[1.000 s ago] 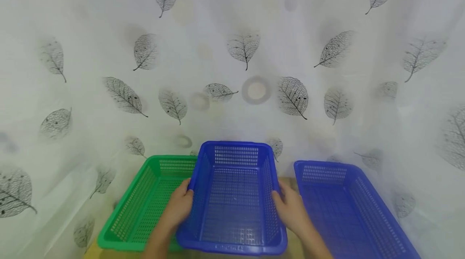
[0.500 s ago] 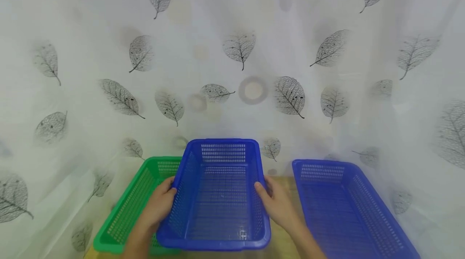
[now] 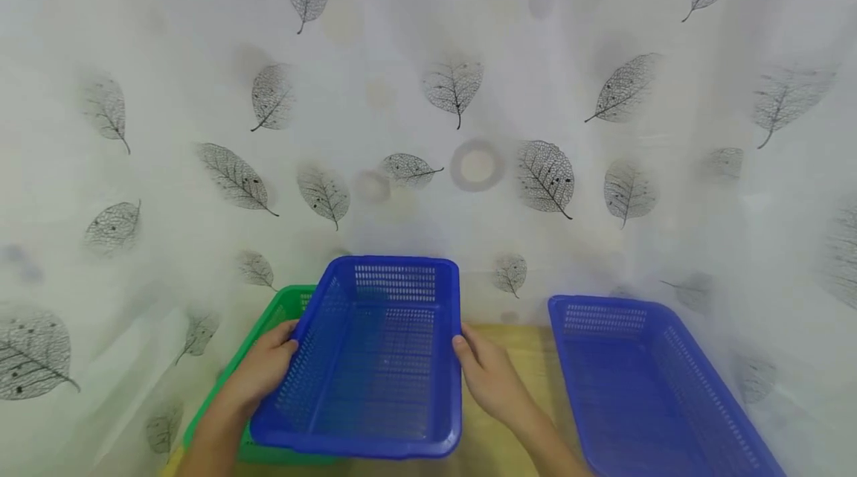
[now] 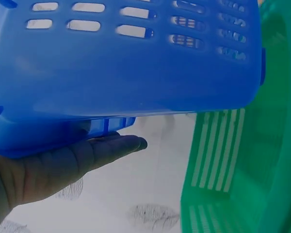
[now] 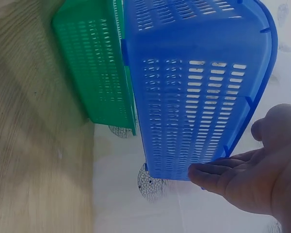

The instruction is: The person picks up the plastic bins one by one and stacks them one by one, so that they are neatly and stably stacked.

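Both hands hold a blue slotted plastic basket (image 3: pixel 382 365) by its long sides, above the table and overlapping the green basket in the head view. The left hand (image 3: pixel 264 364) grips the left rim, its thumb over the edge; in the left wrist view its fingers (image 4: pixel 102 153) lie under the rim. On the opposite rim, the right hand (image 3: pixel 489 373) has its thumb on top, and the right wrist view has its fingers (image 5: pixel 213 177) against the outer wall. The green basket (image 3: pixel 224 380) is partly hidden behind the held one.
A second blue basket (image 3: pixel 643 388) stands on the right side of the wooden table (image 3: pixel 509 365). Behind everything hangs a white curtain (image 3: pixel 402 38) printed with grey leaves. Bare wood shows between the held basket and the right one.
The held blue basket has moved left with both hands, now covering more of the green basket and leaning slightly. More tabletop shows beside the right-hand blue basket.
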A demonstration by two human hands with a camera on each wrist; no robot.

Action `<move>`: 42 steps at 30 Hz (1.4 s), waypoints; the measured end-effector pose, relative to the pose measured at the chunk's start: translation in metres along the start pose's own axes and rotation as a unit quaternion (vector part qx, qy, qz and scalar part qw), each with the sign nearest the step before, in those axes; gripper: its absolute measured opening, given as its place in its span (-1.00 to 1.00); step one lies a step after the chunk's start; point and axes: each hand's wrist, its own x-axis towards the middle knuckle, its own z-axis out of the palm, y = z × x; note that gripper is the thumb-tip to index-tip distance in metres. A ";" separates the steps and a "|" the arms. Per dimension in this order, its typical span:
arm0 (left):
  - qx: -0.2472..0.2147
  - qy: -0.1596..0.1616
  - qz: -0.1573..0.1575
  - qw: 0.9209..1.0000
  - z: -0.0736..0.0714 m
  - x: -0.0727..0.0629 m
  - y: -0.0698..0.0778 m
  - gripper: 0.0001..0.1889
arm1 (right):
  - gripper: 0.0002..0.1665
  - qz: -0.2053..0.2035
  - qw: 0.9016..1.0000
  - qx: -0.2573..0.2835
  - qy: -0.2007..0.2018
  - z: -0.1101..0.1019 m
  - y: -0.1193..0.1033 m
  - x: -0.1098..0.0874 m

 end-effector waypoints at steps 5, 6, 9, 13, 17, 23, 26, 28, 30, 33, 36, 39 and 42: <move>0.051 -0.004 -0.003 0.999 -0.018 0.002 -0.007 -0.44 | -0.47 -0.025 0.999 -0.007 -0.030 0.010 -0.002 0.006; 0.060 -0.006 -0.005 0.998 -0.022 0.003 -0.009 -0.43 | -0.47 -0.032 0.999 -0.006 -0.037 0.013 -0.003 0.007; 0.070 -0.013 -0.004 0.997 -0.032 0.005 -0.014 -0.43 | -0.47 -0.047 0.998 -0.011 -0.049 0.020 -0.003 0.008; 0.074 -0.013 -0.007 0.997 -0.046 0.006 -0.018 -0.46 | -0.46 -0.064 0.995 -0.027 -0.066 0.026 -0.005 0.012; 0.062 -0.014 -0.013 0.998 -0.062 0.006 -0.018 -0.45 | -0.44 -0.082 0.991 -0.056 -0.086 0.032 -0.009 0.020; 0.060 -0.015 -0.001 0.998 -0.077 0.006 -0.020 -0.44 | -0.45 -0.086 0.988 -0.070 -0.104 0.042 -0.009 0.025; 0.060 -0.018 -0.002 0.998 -0.084 0.009 -0.025 -0.44 | -0.46 -0.094 0.987 -0.071 -0.107 0.047 -0.010 0.026; 0.051 -0.022 -0.010 0.998 -0.089 0.011 -0.029 -0.43 | -0.46 -0.099 0.986 -0.073 -0.110 0.051 -0.010 0.028; 0.047 -0.025 -0.015 0.998 -0.094 0.013 -0.034 -0.43 | -0.46 -0.098 0.985 -0.079 -0.116 0.054 -0.011 0.029; 0.042 -0.027 -0.027 0.998 -0.100 0.015 -0.041 -0.42 | -0.45 -0.099 0.984 -0.084 -0.121 0.059 -0.013 0.032; 0.043 -0.028 -0.034 0.998 -0.104 0.016 -0.047 -0.42 | -0.45 -0.099 0.983 -0.095 -0.122 0.064 -0.014 0.035; 0.037 -0.028 -0.037 0.998 -0.108 0.018 -0.053 -0.41 | -0.44 -0.095 0.982 -0.105 -0.126 0.068 -0.017 0.037; 0.027 -0.024 -0.041 0.999 -0.113 0.018 -0.058 -0.41 | -0.44 -0.096 0.980 -0.114 -0.132 0.072 -0.019 0.039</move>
